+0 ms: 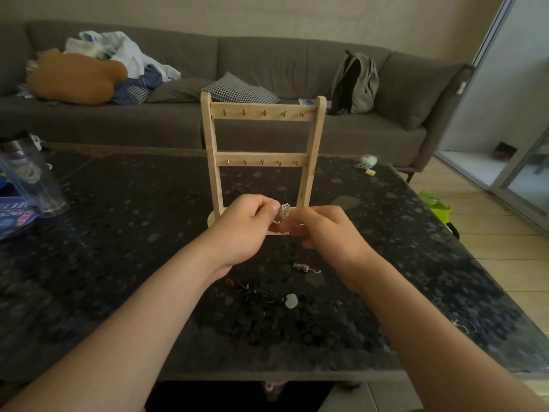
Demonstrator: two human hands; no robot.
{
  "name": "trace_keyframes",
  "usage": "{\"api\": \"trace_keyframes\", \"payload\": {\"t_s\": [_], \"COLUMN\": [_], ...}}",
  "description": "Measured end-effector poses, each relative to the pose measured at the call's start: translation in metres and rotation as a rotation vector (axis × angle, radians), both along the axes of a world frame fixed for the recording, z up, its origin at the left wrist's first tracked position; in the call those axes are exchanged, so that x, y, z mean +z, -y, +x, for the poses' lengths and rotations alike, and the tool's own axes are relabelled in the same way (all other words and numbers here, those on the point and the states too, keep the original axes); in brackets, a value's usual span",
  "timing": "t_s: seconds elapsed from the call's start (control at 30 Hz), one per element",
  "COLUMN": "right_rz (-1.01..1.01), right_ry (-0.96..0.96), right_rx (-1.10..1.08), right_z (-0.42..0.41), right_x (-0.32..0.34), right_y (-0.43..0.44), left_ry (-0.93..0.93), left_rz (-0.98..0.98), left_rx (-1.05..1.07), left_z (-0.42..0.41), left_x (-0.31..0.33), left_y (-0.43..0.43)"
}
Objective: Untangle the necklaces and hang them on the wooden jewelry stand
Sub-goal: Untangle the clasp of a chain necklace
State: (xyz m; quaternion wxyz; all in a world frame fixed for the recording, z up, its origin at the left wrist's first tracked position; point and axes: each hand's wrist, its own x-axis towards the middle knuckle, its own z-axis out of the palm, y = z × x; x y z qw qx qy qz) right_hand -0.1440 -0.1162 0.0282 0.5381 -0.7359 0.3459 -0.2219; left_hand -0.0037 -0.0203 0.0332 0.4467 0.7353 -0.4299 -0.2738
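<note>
**Silver tangle pinched between both hands**

Your left hand (246,224) pinches a tangled silver chain (282,213) in curled fingers. The clump runs roughly top to bottom, just in front of the base of the upright wooden jewelry stand (261,157), whose hooked rails run crosswise. Your right hand (326,230) pinches its other side. A black cord necklace (257,293) and a second silver chain (306,267) lie on the table (118,233).

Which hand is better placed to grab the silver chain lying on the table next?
Right, probably. The silver chain lies close by the right hand, nearer its wrist than the left hand. Both hands pinch the tangled necklace, so the left could hold it alone.
</note>
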Motion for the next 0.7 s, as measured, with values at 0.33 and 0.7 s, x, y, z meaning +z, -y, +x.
{"api": "trace_keyframes", "payload": {"t_s": [0.33,0.7], "right_rz": [-0.205,-0.247], "right_ry": [0.164,0.086], "right_rx": [0.009,-0.004], "right_z": [-0.0030,-0.0037], "right_x": [-0.0061,-0.0037], "right_y": [0.0056,0.0095], "left_ry": [0.096,0.053], "left_rz": [-0.032,0.032], "left_rx": [-0.046,-0.068], "left_z": [0.0021,0.0078], "left_x": [0.0008,0.0015], "left_y": [-0.0024,-0.0045]}}
